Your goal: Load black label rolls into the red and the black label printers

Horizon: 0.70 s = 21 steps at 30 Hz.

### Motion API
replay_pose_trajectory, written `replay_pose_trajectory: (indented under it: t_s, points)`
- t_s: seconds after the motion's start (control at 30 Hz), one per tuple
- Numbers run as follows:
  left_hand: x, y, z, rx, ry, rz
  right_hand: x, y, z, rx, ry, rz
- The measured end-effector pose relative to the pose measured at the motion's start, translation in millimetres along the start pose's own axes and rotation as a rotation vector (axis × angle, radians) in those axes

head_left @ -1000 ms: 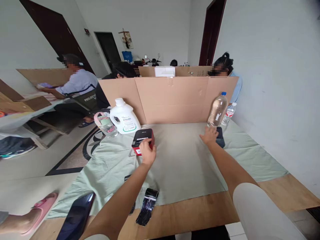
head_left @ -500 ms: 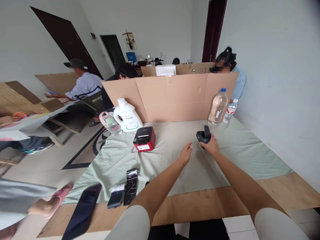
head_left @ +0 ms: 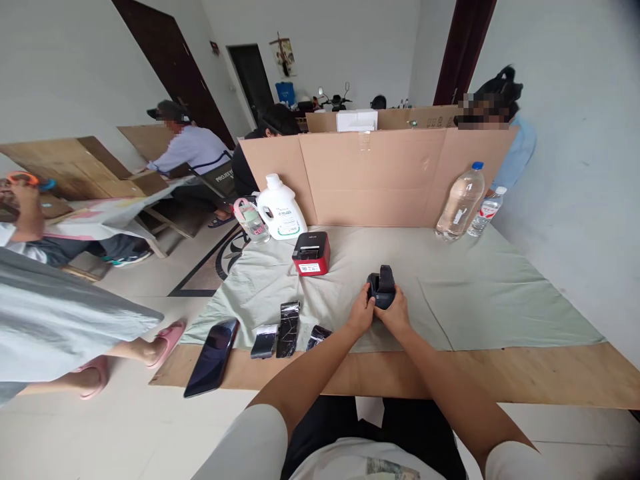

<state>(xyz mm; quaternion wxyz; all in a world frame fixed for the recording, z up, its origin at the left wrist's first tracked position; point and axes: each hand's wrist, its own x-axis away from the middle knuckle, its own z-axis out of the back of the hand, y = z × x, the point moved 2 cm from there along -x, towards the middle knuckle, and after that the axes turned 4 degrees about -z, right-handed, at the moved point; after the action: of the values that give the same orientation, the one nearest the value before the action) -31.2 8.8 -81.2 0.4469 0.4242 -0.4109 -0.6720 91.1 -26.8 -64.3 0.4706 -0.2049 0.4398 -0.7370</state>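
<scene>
Small black handheld device, near centre of cloth-covered tabletop, cupped between left hand and right hand; seemingly rigid, light, smooth plastic, best gripped around lower body.

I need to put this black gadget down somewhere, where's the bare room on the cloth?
Both hands, left hand and right hand, grip the black device. The green cloth lies bare right of it, up to the two water bottles. It is crowded left: red printer, detergent jug, black rolls, phone.
</scene>
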Motion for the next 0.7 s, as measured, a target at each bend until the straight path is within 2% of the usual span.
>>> replay_pose_trajectory:
  t_s: [0.17, 0.33, 0.43, 0.53, 0.7]
  points:
    - [-4, -9, 7.2, -0.112, -0.012, 0.051, -7, 11, 7, -0.117, -0.152, 0.017]
    - [-7, -10, 11.7, -0.100, -0.023, -0.008, -13, 19, 18, -0.455, -0.342, -0.129]
    - [-7, -10, 10.6, -0.076, -0.021, 0.029, -15, 17, 23, -0.516, -0.363, -0.193]
    - [-7, -9, 8.5, -0.020, -0.013, 0.077, -16, 16, 24, -0.450, -0.338, -0.227]
    - [-5, -6, 8.2, 0.086, 0.029, 0.117, -12, 20, 16, -0.330, -0.275, -0.157]
